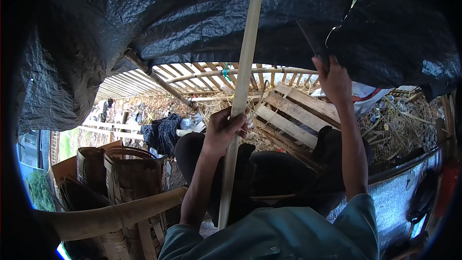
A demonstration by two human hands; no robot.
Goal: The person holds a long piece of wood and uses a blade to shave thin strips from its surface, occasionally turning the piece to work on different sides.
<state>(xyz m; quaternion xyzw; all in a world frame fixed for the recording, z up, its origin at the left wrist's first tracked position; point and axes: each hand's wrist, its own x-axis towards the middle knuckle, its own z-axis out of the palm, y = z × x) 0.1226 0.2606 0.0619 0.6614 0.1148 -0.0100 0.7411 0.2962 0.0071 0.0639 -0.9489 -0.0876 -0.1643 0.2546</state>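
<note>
My left hand [225,130] is closed around a long, pale bamboo strip [246,53]. The strip stands nearly upright in front of my body, its top leaning slightly right and its lower end by my shirt. Raised to the right, my right hand [332,79] grips a knife [306,36] whose thin dark blade points up and left. The blade is apart from the strip and hard to make out against the black sheet. Most of the knife's handle is hidden by my fingers.
A black plastic sheet [192,24] hangs low overhead, propped by a pole [159,79]. Woven bamboo baskets [132,173] stand at left behind a thick bamboo pole [110,219]. A wooden pallet [293,120] lies ahead among straw [216,103], near a dark net bundle [164,133].
</note>
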